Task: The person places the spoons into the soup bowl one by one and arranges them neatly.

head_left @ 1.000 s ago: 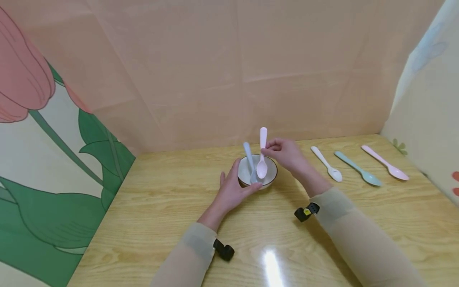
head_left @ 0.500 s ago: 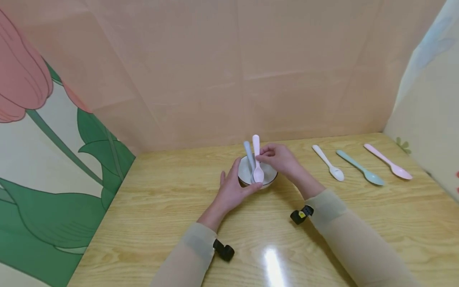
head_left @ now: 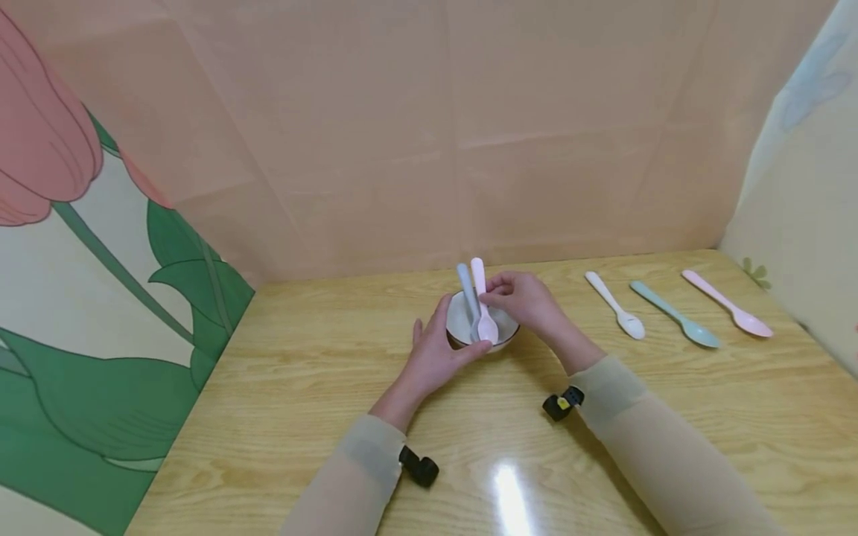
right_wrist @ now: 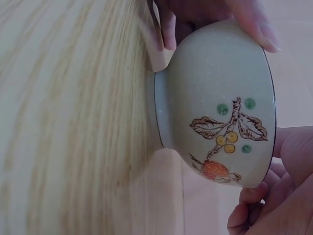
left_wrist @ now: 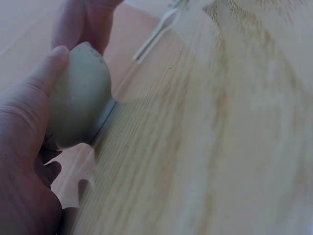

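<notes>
My left hand (head_left: 432, 357) grips a white, dark-rimmed bowl (head_left: 506, 321) by its left side, the thumb near the rim. Painted leaves and fruit decorate the bowl's outside (right_wrist: 225, 78) in the right wrist view. A pale pink spoon (head_left: 479, 275) leans in the bowl, head down, and my right hand (head_left: 526, 299) pinches its handle. Close to its left, a blue-grey spoon (head_left: 465, 278) leans in the bowl too. Both spoons' handles rise above the rim at the back. In the wrist views the bowl wall hides the spoons.
On the wooden table (head_left: 302, 417), right of the bowl, lie a white spoon (head_left: 615, 305), a green spoon (head_left: 675, 315) and a longer pink spoon (head_left: 729, 304). A peach sheet (head_left: 348, 149) rises behind the table. Flower-printed panels stand at left and right.
My right hand has moved left and lowered the pale pink spoon into the bowl, beside the blue-grey one. My left hand has stayed on the bowl.
</notes>
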A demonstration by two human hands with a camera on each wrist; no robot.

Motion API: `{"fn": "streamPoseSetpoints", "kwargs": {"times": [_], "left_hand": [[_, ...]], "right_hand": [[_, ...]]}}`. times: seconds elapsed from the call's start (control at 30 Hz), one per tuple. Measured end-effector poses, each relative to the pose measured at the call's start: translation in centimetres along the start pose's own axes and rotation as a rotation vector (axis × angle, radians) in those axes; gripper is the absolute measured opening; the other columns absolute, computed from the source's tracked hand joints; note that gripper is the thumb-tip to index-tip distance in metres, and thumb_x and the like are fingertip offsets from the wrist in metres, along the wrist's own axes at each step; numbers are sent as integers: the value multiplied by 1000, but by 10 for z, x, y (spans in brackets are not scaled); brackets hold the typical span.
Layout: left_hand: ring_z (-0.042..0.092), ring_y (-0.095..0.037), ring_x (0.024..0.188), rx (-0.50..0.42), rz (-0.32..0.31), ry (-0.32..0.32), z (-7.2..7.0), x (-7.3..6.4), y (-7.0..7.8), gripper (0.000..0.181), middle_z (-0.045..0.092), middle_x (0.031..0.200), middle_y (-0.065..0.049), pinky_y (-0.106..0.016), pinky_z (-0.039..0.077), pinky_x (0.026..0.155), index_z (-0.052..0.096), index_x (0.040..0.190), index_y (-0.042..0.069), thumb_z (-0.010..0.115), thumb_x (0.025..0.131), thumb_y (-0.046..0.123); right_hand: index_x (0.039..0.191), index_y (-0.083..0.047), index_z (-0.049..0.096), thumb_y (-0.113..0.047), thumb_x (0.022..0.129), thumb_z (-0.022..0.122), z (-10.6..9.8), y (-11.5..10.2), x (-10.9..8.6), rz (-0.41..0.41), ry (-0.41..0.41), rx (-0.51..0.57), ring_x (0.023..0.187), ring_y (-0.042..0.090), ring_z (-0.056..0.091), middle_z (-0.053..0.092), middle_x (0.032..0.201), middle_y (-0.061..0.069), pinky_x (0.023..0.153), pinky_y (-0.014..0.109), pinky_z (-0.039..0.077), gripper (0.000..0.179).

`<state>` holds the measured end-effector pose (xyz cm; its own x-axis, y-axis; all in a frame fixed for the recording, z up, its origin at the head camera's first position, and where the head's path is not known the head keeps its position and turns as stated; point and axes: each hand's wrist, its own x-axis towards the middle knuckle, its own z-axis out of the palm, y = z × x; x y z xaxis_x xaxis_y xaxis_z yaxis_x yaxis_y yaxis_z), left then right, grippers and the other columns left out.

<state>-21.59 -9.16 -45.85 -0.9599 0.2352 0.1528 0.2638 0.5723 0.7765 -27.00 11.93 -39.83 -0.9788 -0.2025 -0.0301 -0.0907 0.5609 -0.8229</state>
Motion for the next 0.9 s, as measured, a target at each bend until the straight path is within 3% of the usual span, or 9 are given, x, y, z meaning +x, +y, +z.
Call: {"fn": "streamPoseSetpoints", "kwargs": {"times": [0.47, 0.9], "left_hand": [[53, -24, 149, -19, 4, 4, 0, -1, -1, 105, 58, 158, -2, -63, -4, 133, 26, 174, 24, 84, 95, 61], [53, -25, 149, -17, 11, 8, 0, 0, 1, 104, 58, 158, -2, -65, -3, 133, 28, 173, 24, 85, 94, 61]], "right_hand": [[127, -8, 75, -31, 107, 77, 7, 3, 5, -1, 37, -131, 107, 29, 70, 81, 117, 11, 91, 41, 52, 31], [129, -9, 76, -32, 107, 76, 2, -1, 1, -14, 54, -186, 111, 35, 71, 78, 123, 17, 93, 47, 55, 32]]}}
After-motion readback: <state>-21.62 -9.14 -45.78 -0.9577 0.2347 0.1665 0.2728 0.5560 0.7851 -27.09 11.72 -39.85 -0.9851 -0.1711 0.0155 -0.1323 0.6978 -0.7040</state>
